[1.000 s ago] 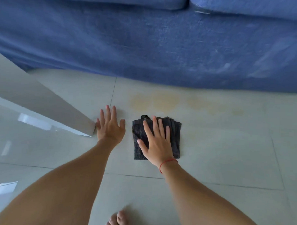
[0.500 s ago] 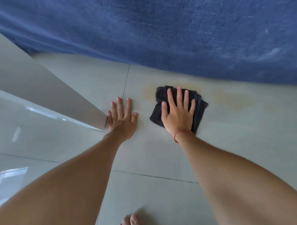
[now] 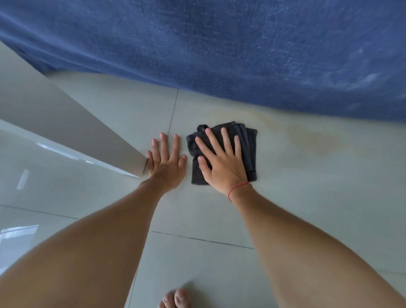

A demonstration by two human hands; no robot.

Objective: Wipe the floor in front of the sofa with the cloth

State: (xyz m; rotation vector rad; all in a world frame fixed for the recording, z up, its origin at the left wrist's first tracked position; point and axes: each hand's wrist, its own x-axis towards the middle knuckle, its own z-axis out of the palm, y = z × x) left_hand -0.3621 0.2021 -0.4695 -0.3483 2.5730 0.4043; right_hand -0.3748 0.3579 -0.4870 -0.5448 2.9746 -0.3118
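A folded dark grey cloth (image 3: 248, 142) lies on the pale tiled floor (image 3: 311, 205) just in front of the blue sofa (image 3: 225, 43). My right hand (image 3: 222, 165), with a red string at the wrist, presses flat on the cloth with fingers spread. Beside it on the left, my left hand (image 3: 166, 164) rests palm-down on the bare tile, holding nothing. A faint yellowish stain (image 3: 314, 137) marks the floor to the right of the cloth, close to the sofa's base.
A glossy pale table corner (image 3: 127, 160) juts in from the left and touches my left hand's little-finger side. My bare toes (image 3: 175, 303) show at the bottom edge. Tile joints run across the floor.
My right hand has drawn the cloth back from the sofa and slightly left, off the stain's left end. The left hand stayed planted by the table corner.
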